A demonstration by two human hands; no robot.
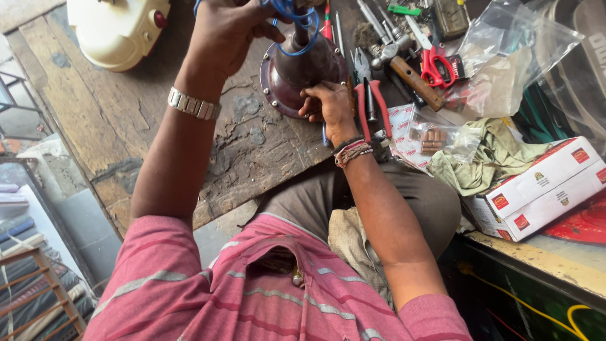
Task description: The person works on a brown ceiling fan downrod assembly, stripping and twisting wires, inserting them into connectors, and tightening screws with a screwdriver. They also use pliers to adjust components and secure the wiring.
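While steadying the dark maroon motor housing (297, 72) on the worn wooden tabletop (113, 120), far centre: right hand (328, 104), grip closed on the housing's near rim. Left hand (224, 31), fingers curled shut around blue wire (297, 22) looping over the housing's top stem. Judged step: sorting the wire leads at the stem. Next move seemingly calls for a firm hold on the rim and gentle slack on the wire. Red-handled pliers (372, 104) just right of the housing.
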